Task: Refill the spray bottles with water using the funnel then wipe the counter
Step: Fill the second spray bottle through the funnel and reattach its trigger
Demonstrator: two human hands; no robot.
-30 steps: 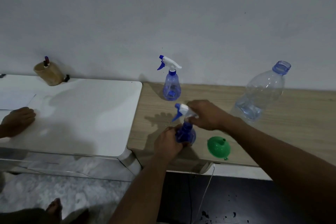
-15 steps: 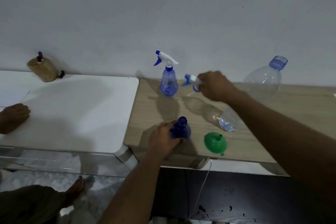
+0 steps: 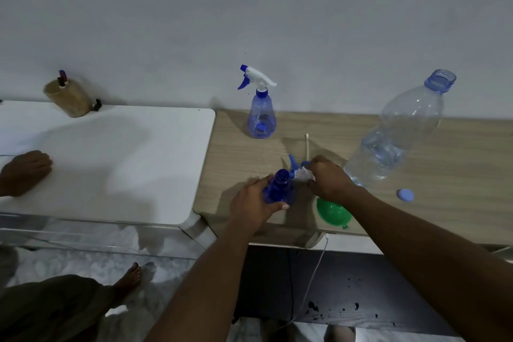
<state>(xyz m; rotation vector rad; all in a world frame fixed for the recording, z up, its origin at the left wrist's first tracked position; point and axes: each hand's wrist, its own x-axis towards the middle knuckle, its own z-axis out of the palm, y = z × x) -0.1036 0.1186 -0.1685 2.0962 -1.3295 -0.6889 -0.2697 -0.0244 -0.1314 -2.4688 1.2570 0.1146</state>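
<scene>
You are steadying the open bottle [image 3: 278, 189] near the surface's [image 3: 433, 166] front edge with your left hand [image 3: 254, 200], your right hand [image 3: 330, 182] holding its sprayer [image 3: 301, 174] aside.

Wooden desk [image 3: 444, 164]: capped spray bottle [image 3: 261, 116] at rear; open spray bottle [image 3: 277, 189] and green funnel [image 3: 333, 212] near front edge.
Right part: water bottle [image 3: 394, 133], blue cap [image 3: 405, 194] nearby.
White desk [image 3: 125, 161]: brown holder [image 3: 69, 100] at back corner.
</scene>
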